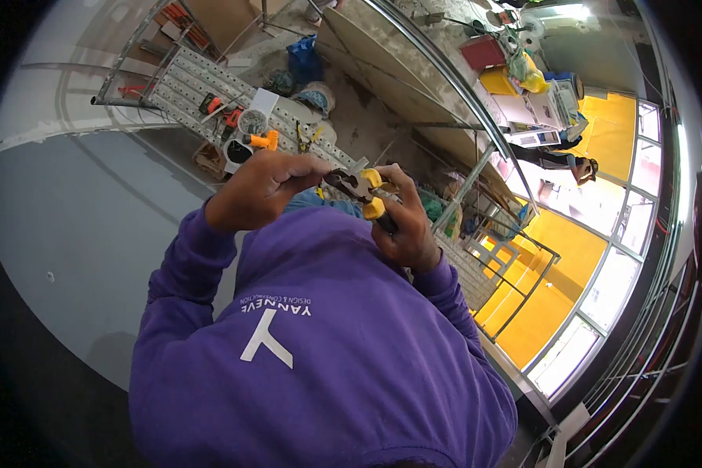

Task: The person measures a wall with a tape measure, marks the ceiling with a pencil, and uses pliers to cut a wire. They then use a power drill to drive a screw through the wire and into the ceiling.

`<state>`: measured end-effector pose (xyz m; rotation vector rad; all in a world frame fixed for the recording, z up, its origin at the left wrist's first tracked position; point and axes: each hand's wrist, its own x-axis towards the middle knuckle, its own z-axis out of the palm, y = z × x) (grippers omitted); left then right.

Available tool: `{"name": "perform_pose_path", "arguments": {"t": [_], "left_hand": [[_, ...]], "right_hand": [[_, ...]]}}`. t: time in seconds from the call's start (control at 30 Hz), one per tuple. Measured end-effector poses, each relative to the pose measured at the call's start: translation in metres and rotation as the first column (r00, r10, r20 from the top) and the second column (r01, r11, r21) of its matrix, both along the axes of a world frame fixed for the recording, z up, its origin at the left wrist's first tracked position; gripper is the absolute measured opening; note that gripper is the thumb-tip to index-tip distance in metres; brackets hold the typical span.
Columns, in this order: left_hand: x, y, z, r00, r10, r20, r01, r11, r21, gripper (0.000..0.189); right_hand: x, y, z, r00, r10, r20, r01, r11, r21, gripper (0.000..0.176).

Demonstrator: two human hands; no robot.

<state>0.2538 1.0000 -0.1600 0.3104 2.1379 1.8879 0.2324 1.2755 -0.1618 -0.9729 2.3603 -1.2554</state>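
I look down my purple sweatshirt (320,351) at both hands held close together in front of my chest. My right hand (405,230) grips the yellow and black handles of a pair of pliers (359,187). The dark jaws point left toward my left hand (265,183). Its fingers are closed and pinch at the pliers' head. Whether something small sits between the jaws and those fingers is too small to tell.
Below me a perforated metal scaffold deck (203,86) carries an orange drill (264,141), red tools (210,104) and white buckets (251,122). A grey wall (70,218) fills the left. Scaffold rails (522,265) and yellow floor lie right. Another person (569,162) stands far off.
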Motion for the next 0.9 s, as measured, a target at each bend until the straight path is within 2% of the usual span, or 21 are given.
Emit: {"name": "perform_pose_path", "arguments": {"t": [0.2, 0.27, 0.4, 0.67, 0.9], "left_hand": [[0.004, 0.004, -0.001, 0.983, 0.011, -0.184, -0.022, 0.998, -0.060, 0.020], [0.004, 0.005, 0.000, 0.971, 0.008, -0.240, -0.022, 0.998, -0.058, 0.020], [0.004, 0.007, 0.002, 0.978, -0.012, -0.210, 0.003, 0.999, -0.041, 0.022], [0.007, 0.014, 0.008, 0.988, -0.051, -0.148, 0.051, 0.999, -0.001, 0.023], [0.005, 0.014, 0.010, 0.981, -0.092, -0.169, 0.095, 0.995, 0.009, 0.023]], "right_hand": [[0.003, 0.004, 0.001, 0.980, -0.013, -0.199, 0.034, 0.994, 0.103, 0.041], [0.003, 0.005, -0.001, 0.973, -0.029, -0.229, 0.049, 0.995, 0.084, 0.037], [0.005, 0.007, -0.006, 0.967, -0.057, -0.249, 0.074, 0.995, 0.061, 0.033], [0.012, 0.014, -0.013, 0.962, -0.075, -0.261, 0.094, 0.994, 0.061, 0.038], [0.018, 0.014, -0.010, 0.946, -0.093, -0.312, 0.113, 0.993, 0.046, 0.038]]}}
